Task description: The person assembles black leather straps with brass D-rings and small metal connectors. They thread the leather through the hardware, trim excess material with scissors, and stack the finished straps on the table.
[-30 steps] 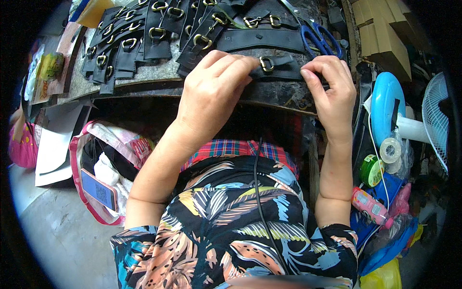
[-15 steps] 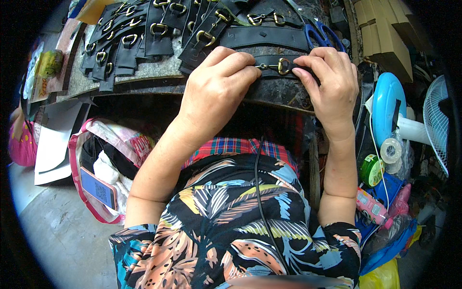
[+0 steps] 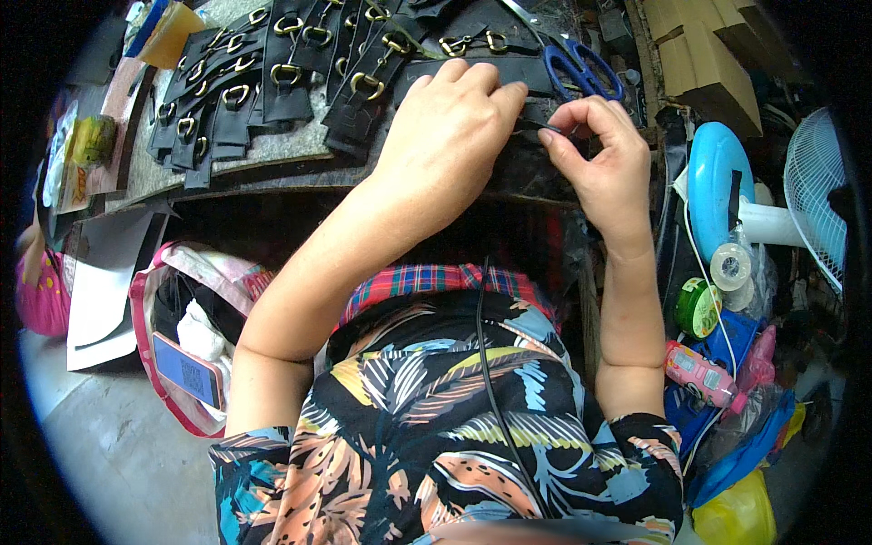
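Both my hands are at the near edge of the dark workbench. My left hand (image 3: 457, 132) is closed, knuckles up, over a black leather strap, and it covers the brass clasp. My right hand (image 3: 607, 163) pinches the thin end of the same black strap (image 3: 538, 128) between thumb and forefinger. Behind my left hand lies a wider black leather piece (image 3: 513, 74), partly hidden. A pair of scissors with blue handles (image 3: 581, 69) rests just beyond my right hand. Several black straps with brass D-shaped rings (image 3: 234, 94) are heaped to the left.
A bag with pink trim (image 3: 145, 313) holding a phone (image 3: 186, 371) stands below the bench on the left. On the right are cardboard boxes (image 3: 713, 77), a fan with a blue base (image 3: 713, 168), a tape roll (image 3: 730, 265) and a pink bottle (image 3: 698, 374).
My left hand has moved right and turned over the strap, hiding the brass clasp that showed between the hands. My right hand stays pinched near the strap's end. The whole view has shifted slightly.
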`<state>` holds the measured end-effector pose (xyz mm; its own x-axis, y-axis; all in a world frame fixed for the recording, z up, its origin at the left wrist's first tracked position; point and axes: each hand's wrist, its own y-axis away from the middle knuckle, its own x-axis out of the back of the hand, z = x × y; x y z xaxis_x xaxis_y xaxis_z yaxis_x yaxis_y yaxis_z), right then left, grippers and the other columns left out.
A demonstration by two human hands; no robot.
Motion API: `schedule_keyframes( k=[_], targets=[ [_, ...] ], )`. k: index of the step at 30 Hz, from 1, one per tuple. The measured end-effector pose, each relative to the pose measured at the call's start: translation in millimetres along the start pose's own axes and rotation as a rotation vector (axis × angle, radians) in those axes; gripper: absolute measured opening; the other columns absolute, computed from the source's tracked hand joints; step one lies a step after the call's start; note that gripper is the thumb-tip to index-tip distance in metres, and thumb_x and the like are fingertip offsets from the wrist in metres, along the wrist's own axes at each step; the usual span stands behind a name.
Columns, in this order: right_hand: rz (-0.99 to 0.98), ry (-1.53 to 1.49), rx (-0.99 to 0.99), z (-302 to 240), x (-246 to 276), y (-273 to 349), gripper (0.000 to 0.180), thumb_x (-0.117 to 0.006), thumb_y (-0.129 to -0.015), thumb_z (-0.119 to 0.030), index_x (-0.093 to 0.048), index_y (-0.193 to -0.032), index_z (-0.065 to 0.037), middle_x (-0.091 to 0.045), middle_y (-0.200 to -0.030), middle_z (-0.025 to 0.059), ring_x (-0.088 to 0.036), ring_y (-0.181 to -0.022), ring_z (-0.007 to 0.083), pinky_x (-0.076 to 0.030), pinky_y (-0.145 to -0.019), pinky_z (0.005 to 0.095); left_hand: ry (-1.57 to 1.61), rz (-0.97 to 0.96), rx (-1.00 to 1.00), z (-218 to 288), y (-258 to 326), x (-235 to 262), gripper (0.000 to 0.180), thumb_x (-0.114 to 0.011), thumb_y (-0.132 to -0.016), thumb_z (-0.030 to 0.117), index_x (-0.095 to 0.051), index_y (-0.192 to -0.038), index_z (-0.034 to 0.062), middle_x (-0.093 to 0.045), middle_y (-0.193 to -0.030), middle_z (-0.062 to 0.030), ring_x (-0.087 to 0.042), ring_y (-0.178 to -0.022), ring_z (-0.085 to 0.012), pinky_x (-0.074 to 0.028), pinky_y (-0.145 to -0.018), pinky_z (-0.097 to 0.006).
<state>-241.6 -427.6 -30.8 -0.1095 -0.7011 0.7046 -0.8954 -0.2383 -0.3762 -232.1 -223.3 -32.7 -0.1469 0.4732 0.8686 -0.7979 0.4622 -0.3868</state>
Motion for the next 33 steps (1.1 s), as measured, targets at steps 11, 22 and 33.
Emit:
schedule_keyframes(
  k=[11, 22, 33],
  targets=[
    [0.229, -1.206, -0.192, -16, -24, -16, 0.021, -0.079, -0.093, -0.003, -0.070, -0.112, -0.003, -0.069, -0.102, 0.0009, -0.063, -0.095, 0.0084, -0.049, -0.090, 0.0236, 1.323, 0.018, 0.460, 4, -7, 20, 0.037, -0.080, -0.089, 0.004, -0.070, -0.124, -0.0016, -0.069, -0.096, 0.0002, -0.064, -0.084, -0.0074, -0.053, -0.077, -0.023],
    [0.118, -1.369, -0.143, -28, -28, -36, 0.023, -0.077, -0.093, 0.003, -0.071, -0.114, -0.001, -0.073, -0.106, 0.0046, -0.067, -0.098, 0.0102, -0.053, -0.093, 0.0249, 1.846, 0.163, 0.718, -5, -13, 13, 0.049, -0.076, -0.096, 0.008, -0.050, -0.135, -0.0047, -0.069, -0.099, -0.0055, -0.068, -0.079, -0.0102, -0.054, -0.069, -0.021],
    [0.298, -0.213, 0.227, -40, -12, -31, 0.019, -0.083, -0.082, -0.002, -0.079, -0.100, -0.005, -0.072, -0.090, 0.0059, -0.065, -0.087, 0.0213, -0.051, -0.083, 0.0329, 1.544, 0.314, 0.448, -8, -6, 20, 0.028, -0.078, -0.093, 0.008, -0.072, -0.119, -0.0011, -0.075, -0.098, -0.0050, -0.068, -0.086, -0.0090, -0.055, -0.077, -0.024]
  ],
)
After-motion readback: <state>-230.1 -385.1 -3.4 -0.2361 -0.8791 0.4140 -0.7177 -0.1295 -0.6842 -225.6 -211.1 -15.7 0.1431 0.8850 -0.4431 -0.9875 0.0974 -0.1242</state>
